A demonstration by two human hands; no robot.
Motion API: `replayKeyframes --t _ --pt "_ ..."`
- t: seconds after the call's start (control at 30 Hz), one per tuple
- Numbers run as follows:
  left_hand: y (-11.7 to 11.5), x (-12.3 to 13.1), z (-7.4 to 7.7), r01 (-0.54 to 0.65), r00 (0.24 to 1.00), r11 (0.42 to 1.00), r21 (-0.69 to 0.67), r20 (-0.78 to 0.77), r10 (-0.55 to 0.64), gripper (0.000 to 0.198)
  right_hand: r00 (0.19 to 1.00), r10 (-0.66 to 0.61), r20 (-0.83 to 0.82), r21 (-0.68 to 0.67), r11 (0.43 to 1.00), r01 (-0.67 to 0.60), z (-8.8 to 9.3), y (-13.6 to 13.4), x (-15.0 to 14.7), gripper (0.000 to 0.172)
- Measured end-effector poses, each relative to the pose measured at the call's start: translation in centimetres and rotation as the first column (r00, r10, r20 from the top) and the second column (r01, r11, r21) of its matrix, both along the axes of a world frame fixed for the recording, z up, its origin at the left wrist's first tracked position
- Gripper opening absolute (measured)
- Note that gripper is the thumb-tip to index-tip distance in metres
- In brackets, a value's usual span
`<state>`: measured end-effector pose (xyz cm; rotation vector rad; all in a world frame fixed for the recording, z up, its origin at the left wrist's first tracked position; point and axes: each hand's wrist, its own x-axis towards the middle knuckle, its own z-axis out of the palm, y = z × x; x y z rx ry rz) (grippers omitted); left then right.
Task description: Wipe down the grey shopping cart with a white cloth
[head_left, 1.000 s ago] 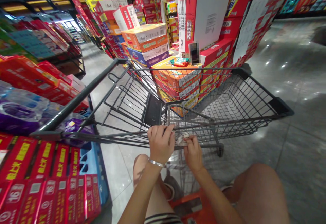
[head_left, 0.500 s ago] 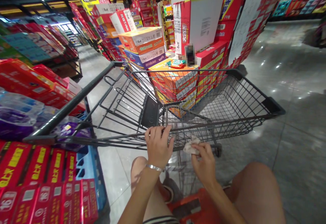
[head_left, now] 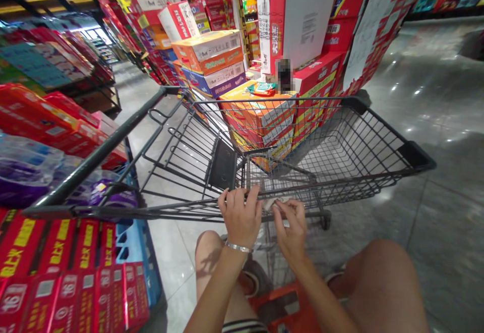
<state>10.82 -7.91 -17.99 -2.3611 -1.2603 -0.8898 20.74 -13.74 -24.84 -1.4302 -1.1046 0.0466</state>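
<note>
A dark grey wire shopping cart (head_left: 359, 169) stands across in front of me, its handle to the left. My left hand (head_left: 241, 212) has its fingers hooked over the cart's near top rail. Just right of it, my right hand (head_left: 291, 224) pinches a crumpled whitish cloth (head_left: 269, 204) against the wires of the near side. Part of the cloth is hidden behind the fingers and my left hand. A black flap (head_left: 222, 164) hangs at the child-seat end of the basket.
Stacked cartons (head_left: 260, 113) rise behind the cart, with a small green-and-orange packet (head_left: 260, 89) on top. Red boxes (head_left: 49, 292) and purple-wrapped packs (head_left: 22, 181) stand on the left by a blue pallet (head_left: 149, 257). Beneath me is an orange stool (head_left: 291, 297).
My right hand has moved left and up with the cloth, from just below the cart's side onto its wires, close to my left hand. My left hand has shifted slightly right along the rail.
</note>
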Motion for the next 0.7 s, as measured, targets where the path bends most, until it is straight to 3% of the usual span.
replayKeyframes --t 0.2,0.43,0.6,0.7 --pt "-0.1 0.2 -0.1 -0.020 1.000 1.000 -0.014 0.017 0.021 0.020 0.995 -0.101 0.001 -0.051 0.994 0.101 -0.8 0.7 -0.2 0.015" --pt "-0.1 0.2 0.0 -0.023 1.000 1.000 0.007 0.008 0.023 0.020 0.988 -0.102 -0.115 -0.181 0.980 0.080 -3.4 0.5 1.0 0.014" --pt "-0.1 0.2 0.2 -0.022 1.000 1.000 0.011 -0.001 0.022 0.021 0.979 -0.086 -0.183 -0.309 0.951 0.026 -2.5 -0.7 2.2 0.008" --pt "-0.2 0.2 0.1 -0.026 1.000 1.000 -0.003 -0.008 0.026 0.021 0.887 -0.035 -0.461 -0.328 0.935 -0.133 -1.2 -2.0 2.6 0.007"
